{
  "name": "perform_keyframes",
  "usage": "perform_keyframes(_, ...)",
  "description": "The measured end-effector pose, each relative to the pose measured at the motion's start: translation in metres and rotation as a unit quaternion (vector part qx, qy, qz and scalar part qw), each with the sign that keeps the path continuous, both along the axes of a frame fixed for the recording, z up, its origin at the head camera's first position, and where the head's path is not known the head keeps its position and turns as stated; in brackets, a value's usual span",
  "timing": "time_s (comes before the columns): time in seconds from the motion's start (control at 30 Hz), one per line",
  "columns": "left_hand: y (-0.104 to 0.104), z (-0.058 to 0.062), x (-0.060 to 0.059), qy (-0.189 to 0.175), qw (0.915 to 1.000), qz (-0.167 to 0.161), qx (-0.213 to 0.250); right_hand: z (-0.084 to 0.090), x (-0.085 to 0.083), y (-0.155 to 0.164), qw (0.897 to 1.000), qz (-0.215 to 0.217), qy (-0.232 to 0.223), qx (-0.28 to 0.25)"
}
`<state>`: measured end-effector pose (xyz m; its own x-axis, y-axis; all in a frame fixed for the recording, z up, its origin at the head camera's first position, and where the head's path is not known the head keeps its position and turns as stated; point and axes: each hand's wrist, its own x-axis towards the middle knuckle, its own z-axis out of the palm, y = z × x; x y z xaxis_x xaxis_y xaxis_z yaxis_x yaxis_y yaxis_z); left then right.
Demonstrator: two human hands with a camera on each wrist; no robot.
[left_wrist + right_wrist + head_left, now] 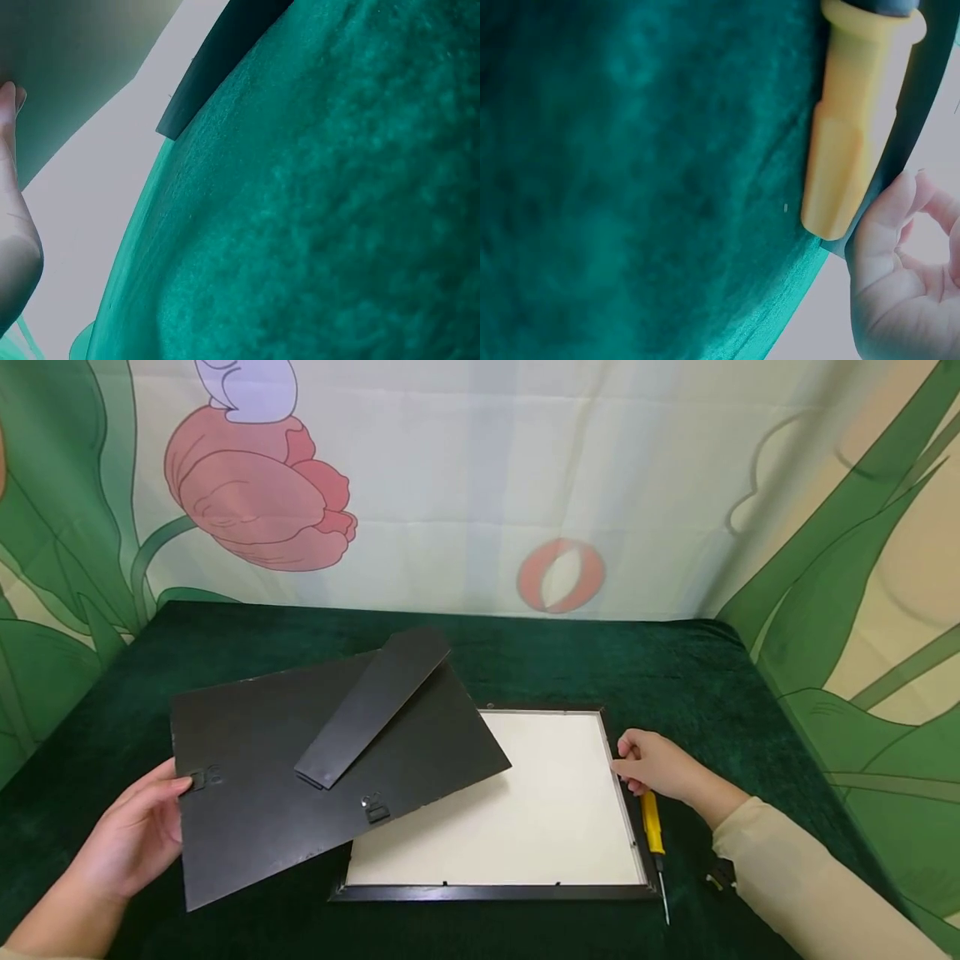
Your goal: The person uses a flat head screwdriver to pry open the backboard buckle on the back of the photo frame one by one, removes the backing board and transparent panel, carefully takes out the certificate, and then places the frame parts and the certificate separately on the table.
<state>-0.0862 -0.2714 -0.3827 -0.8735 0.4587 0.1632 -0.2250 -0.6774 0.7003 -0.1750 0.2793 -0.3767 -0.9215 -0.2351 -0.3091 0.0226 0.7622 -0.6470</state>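
My left hand (138, 831) grips the left edge of a black picture-frame backing board (255, 735), thumb on its face. The board is tilted, raised over the frame's left part; a black easel leg (375, 710) and two small metal hangers show on it. Beneath lies a black picture frame (495, 892) with a white sheet (555, 802) inside its rim. At the frame's right side, my right hand (656, 764) pinches the edge between thumb and curled fingers. In the right wrist view, the thumb (885, 225) overlaps the dark frame side.
A screwdriver (652, 827) with a yellow handle lies along the frame's right side, close below my right hand. Dark green cloth (600, 660) covers the table. Behind it hangs a printed curtain (435, 485). A small black object (722, 874) shows by the right sleeve.
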Motion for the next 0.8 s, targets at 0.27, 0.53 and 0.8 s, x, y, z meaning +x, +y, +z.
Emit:
perform_keyframes(0.27, -0.008, -0.001, 0.000, 0.000, 0.9991, 0.006, 0.041, -0.003, -0.001, 0.001, 1.000, -0.001, 0.003, -0.007)
perform_keyframes(0.53, -0.011, 0.000, 0.001, -0.013, 0.9975, 0.053, 0.046, -0.002, -0.001, 0.001, 1.000, -0.012, -0.001, 0.000)
perform_keyframes(0.8, -0.016, 0.000, 0.003, -0.011, 0.9937, 0.101, 0.049, -0.002, 0.000, 0.000, 1.000, -0.017, -0.001, 0.000)
